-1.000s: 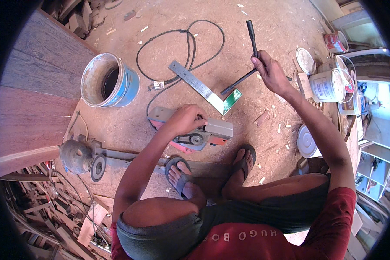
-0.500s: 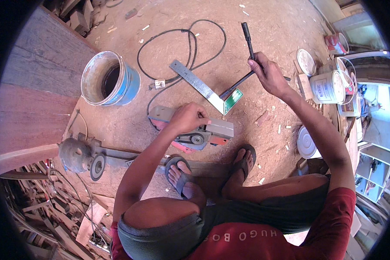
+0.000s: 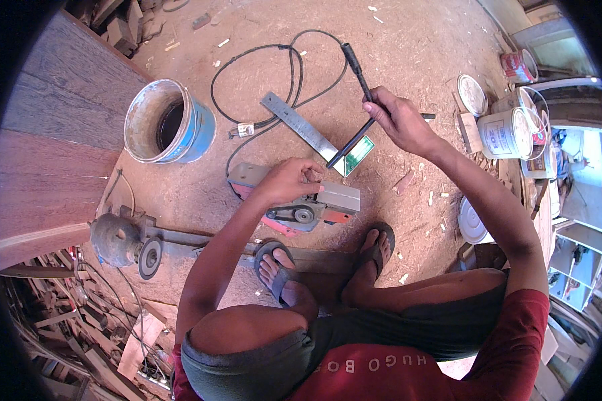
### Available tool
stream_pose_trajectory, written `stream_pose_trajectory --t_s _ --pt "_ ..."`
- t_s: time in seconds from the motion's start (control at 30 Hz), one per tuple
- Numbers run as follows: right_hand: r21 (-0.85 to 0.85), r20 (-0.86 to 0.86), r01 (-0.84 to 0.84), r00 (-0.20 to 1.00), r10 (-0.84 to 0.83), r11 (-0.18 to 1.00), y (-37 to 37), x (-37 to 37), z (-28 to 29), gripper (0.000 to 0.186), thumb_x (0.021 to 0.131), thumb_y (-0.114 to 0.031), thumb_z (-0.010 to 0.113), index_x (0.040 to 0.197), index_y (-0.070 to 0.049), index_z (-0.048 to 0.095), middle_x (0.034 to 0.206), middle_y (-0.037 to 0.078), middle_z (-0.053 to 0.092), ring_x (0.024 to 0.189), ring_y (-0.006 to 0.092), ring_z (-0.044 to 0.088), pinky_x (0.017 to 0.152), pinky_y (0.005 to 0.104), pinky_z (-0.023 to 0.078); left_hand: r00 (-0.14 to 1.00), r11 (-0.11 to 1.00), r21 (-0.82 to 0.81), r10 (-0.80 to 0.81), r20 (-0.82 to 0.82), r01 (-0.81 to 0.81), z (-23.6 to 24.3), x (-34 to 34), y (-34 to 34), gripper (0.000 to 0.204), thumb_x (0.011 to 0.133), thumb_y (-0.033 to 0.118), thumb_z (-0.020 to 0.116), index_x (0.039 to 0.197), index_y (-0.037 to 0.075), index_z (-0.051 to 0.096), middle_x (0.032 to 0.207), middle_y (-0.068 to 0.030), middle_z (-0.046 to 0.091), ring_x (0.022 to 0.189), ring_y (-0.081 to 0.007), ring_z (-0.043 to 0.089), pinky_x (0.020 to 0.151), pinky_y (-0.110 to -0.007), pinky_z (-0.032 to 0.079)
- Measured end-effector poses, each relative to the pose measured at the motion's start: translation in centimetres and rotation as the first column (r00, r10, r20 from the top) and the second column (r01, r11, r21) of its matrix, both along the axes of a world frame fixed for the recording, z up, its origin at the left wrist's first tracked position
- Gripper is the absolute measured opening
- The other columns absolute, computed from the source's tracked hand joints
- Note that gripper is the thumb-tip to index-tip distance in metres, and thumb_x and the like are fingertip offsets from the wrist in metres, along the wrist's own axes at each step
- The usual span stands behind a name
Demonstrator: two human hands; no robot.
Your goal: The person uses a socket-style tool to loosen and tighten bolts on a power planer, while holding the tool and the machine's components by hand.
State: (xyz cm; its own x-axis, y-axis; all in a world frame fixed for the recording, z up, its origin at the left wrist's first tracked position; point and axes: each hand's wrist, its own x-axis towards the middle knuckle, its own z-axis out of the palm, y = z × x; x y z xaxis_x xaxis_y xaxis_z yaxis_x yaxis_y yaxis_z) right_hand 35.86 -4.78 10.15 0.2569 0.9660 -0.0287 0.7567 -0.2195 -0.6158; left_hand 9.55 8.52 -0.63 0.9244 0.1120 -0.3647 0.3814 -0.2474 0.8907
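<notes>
My right hand [image 3: 403, 121] is closed round the hub of a black three-way socket wrench [image 3: 354, 65]. One arm of the wrench points away, one to the right, and one down over the try square. My left hand [image 3: 289, 182] rests over a red and grey belt sander [image 3: 341, 196], its fingers curled and thumb pinched near the belt. Whatever it pinches is too small or hidden to make out. The sander's drive pulley shows on its near side. Just beyond lies the try square [image 3: 301, 125], with a steel blade and a green-labelled stock.
A blue bucket [image 3: 204, 134] with dark liquid stands at the left, beside wooden boards [image 3: 53, 154]. A bench grinder [image 3: 150, 257] sits near my left forearm. The sander's cable [image 3: 299, 73] loops on the dirt floor. Paint buckets [image 3: 505, 136] line the right side.
My right hand has moved left and slightly nearer with the wrench, so its lower arm now crosses the try square's corner close to the sander. My left hand has stayed nearly still.
</notes>
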Motion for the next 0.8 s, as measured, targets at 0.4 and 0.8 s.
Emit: stream_pose_trajectory --t_s 0.4,0.8 --pt "-0.041 0.019 -0.087 0.996 0.088 0.995 1.4 -2.3 0.2 0.029 0.109 -0.029 0.057 0.113 -0.001 0.059 0.089 0.023 0.065 0.083 0.0425 0.068 0.073 0.0490 0.051 0.998 0.968 -0.245 0.055 0.025 -0.047 -1.5 -0.1 0.7 0.039 0.087 0.002 0.079 0.124 -0.004 0.068 0.099 -0.0145 0.077 0.091 -0.0164 0.073 0.081 -0.033 0.057" --pt "-0.051 0.029 -0.068 0.997 0.070 0.996 1.1 -2.3 0.2 0.029 0.109 -0.030 0.058 0.112 0.000 0.059 0.087 0.022 0.065 0.080 0.0412 0.068 0.072 0.0485 0.051 0.991 0.981 0.179 0.095 -0.098 -0.077 0.3 0.4 -0.5 0.027 0.077 0.027 0.091 0.089 0.005 0.081 0.079 -0.0107 0.076 0.075 -0.0185 0.072 0.072 -0.035 0.055"
